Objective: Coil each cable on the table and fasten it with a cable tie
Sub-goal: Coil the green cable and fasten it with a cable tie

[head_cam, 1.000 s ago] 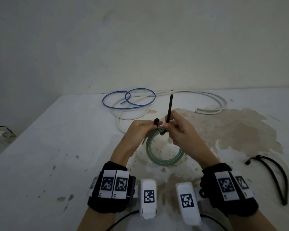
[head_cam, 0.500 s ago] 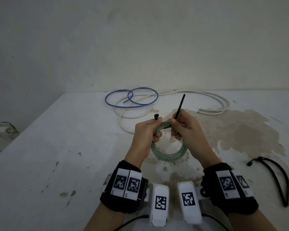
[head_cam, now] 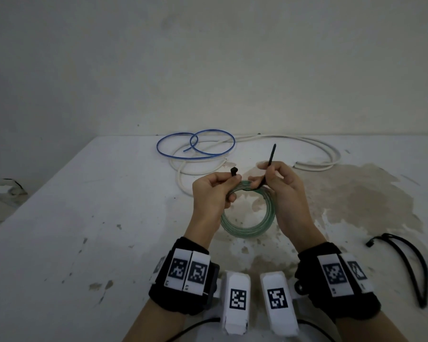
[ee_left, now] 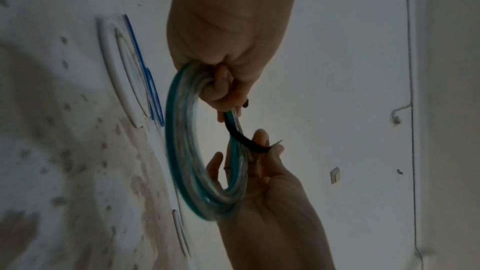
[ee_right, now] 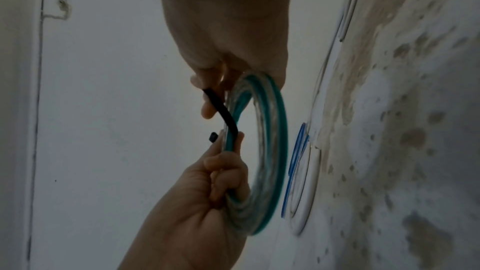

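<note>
The stained white table [head_cam: 89, 218] carries a blue cable [head_cam: 173, 156], a white cable [head_cam: 314, 166] and a black cable [head_cam: 413, 262].

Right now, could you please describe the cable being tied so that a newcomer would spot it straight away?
Start at the white table with its brown stain. Above its middle, the left hand and right hand hold up the green coil, a black cable tie passing under it. It alone is see-through green and neatly wound.
</note>
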